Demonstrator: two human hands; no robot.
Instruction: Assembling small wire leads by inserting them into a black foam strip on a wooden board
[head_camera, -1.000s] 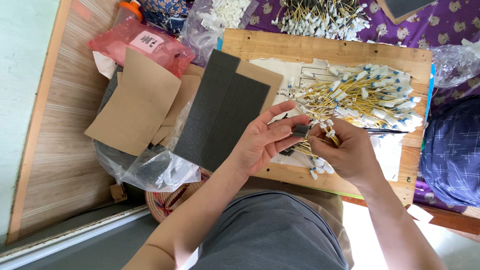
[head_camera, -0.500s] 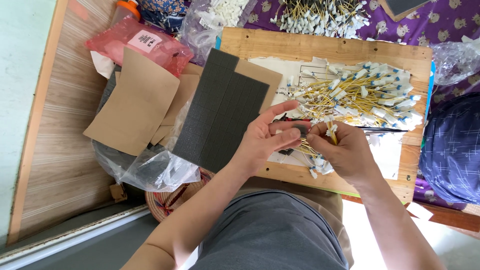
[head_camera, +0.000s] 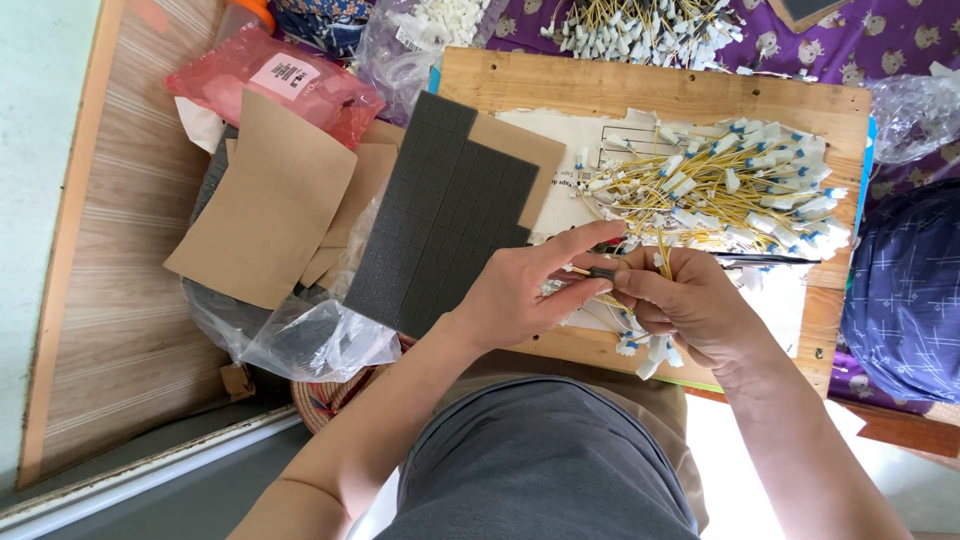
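Here, over the near edge of the wooden board (head_camera: 520, 80), the left hand (head_camera: 530, 290) and right hand (head_camera: 685, 305) together pinch a small dark pad (head_camera: 602, 272) wrapped onto yellow wires (head_camera: 600, 298). Left of the board lies the dark foam sheet (head_camera: 440, 215); the wire harness pile (head_camera: 730, 195) rests on the board's far side.

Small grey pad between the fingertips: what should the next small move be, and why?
Probably press the small grey pad around the yellow wires. The left hand pinches the pad against the bundle that the right hand grips, so both already meet there, above the wooden board.
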